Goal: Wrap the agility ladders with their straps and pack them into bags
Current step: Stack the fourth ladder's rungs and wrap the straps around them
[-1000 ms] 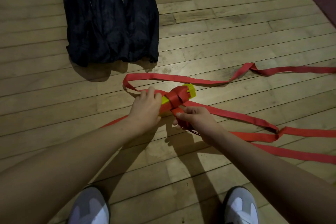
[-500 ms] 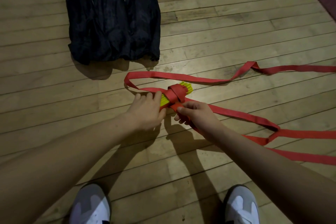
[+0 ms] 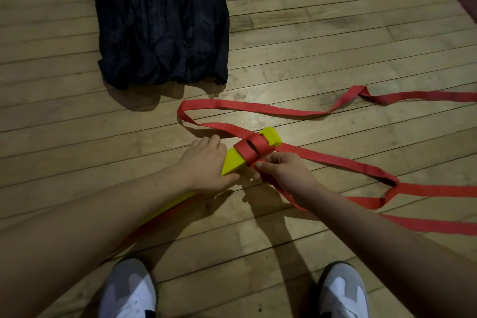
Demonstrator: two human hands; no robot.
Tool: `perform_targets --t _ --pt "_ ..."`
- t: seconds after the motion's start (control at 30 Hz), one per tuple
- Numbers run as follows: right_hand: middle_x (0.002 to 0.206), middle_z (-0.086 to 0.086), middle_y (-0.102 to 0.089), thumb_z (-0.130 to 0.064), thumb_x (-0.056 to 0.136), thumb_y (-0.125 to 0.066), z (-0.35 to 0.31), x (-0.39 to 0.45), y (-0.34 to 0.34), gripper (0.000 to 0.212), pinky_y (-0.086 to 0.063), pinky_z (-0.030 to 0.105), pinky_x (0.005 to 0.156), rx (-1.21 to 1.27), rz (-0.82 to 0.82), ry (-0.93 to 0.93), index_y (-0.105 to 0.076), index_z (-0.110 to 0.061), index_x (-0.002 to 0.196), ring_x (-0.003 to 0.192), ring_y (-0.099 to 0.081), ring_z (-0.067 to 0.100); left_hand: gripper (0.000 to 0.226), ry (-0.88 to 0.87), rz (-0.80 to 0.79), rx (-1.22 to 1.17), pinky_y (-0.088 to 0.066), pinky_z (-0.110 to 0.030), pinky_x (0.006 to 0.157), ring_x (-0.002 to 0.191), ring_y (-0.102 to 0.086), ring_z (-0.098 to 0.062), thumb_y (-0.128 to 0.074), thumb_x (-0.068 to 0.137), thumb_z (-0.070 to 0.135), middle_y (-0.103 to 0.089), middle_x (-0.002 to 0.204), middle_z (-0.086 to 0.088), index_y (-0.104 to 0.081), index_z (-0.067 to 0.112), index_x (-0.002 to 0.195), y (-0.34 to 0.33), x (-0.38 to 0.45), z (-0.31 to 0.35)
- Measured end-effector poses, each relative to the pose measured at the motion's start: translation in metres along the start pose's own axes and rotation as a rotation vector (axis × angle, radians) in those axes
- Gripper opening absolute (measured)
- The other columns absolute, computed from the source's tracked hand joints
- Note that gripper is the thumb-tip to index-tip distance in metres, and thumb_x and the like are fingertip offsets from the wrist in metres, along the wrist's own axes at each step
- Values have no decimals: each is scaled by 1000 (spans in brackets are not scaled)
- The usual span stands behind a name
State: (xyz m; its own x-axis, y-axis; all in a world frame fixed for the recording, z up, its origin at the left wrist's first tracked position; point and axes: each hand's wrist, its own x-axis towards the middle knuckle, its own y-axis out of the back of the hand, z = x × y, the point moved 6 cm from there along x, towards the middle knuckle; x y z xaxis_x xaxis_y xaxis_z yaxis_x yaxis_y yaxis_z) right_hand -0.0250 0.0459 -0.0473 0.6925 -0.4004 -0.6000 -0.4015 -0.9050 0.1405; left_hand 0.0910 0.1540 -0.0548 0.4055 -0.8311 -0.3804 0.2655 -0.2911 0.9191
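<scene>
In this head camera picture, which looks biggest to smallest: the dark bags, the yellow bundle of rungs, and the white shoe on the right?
1. Dark bags, by far the largest patch.
2 and 3. Unsure: the right shoe is cut off by the frame and close to the camera, while the left hand and arm hide much of the yellow rung bundle.

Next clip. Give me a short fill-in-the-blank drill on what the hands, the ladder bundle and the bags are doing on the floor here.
1. The left hand grips the bundle of ____ rungs.
2. The right hand pinches the ____ strap wound round that bundle.
3. The dark bags lie on the floor, ____ the bundle from the person.
4. Two ____ shoes show at the bottom edge.

Missing words: yellow; red; beyond; white
</scene>
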Motion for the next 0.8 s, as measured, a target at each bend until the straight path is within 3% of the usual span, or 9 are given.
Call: perform_targets --t 0.1,0.23,0.33,0.6,0.8 --pt "73 17 -67 -3 91 -59 2 1 0 22 -45 32 68 -22 1 16 -64 -5 70 67 -56 23 55 2 -4 -35 -41 -34 89 106 -49 -23 -48 88 59 -48 114 -8 -47 12 117 -1 -2 1" --pt "74 14 -69 -6 92 -59 4 3 1 18 -43 26 61 -14 17 0 -64 -3 75 60 -55 14 47 100 -32 -121 -50 -37 72 94 -60 -26 -51 90 53 -59 107 -6 -39 16 116 -3 -3 -5" --pt "74 15 -68 -4 92 -58 3 3 -1 18 -44 22 59 -14 21 3 -63 -3 74 56 -55 10 46 92 1 -76 -43 -34 63 91 -62 -27 -49 93 49 -60 105 -6 -35 15 120 -3 -7 -1" --pt "70 9 -69 -6 93 -57 -1 1 -2 19 -44 16 56 -91 90 30 -59 -7 74 57 -59 9 49 80 99 -58 -54 -39 73 94 -62 -27 -53 92 39 -56 111 -9 -30 13 128 1 4 -1" --pt "77 12 -70 -10 95 -57 -9 0 -2 15 -46 21 60 -43 57 19 -62 2 87 64 -59 16 57 129 108 14 -50 -41 78 104 -59 -33 -55 92 39 -51 121 -15 -28 12 134 11 22 -14"
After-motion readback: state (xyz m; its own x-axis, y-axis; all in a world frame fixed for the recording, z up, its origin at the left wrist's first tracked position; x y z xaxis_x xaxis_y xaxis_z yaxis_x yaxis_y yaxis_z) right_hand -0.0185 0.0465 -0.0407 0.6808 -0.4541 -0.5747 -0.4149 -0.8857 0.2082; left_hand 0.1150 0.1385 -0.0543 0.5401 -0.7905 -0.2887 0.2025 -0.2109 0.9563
